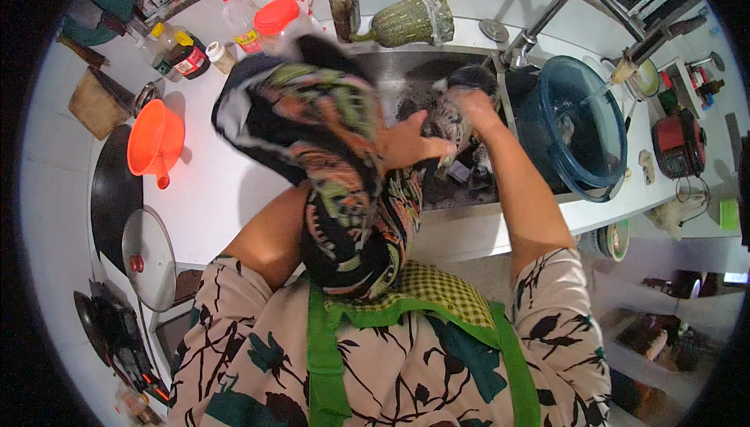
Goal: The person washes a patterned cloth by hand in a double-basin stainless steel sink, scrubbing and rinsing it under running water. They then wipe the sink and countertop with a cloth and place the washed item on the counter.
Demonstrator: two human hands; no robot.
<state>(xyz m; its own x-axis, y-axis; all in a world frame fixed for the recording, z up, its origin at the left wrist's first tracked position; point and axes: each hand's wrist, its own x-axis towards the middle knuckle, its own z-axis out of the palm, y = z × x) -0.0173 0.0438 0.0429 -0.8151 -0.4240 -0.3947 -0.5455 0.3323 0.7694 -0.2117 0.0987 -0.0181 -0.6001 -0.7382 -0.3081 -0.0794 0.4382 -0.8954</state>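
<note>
A patterned black, orange and green cloth (345,175), blurred by motion, hangs over my left forearm and down against my apron. Beyond it my left hand (413,140) reaches over the sink basin (392,75) with thumb and fingers apart. My right hand (474,110) grips a wet, dark-and-white printed cloth (448,125) inside the basin; its fingertips are partly hidden. Just below the printed cloth lies a small pale block, perhaps soap (460,172). Dark wet material and suds cover part of the basin floor.
A blue plastic basin (548,128) sits tilted in the right sink bowl under the faucet (521,49). Behind the sink are a green squash (404,22) and a lidded jar (344,8). An orange dipper (155,140), bottles (181,55) and a glass pan lid (149,260) stand left.
</note>
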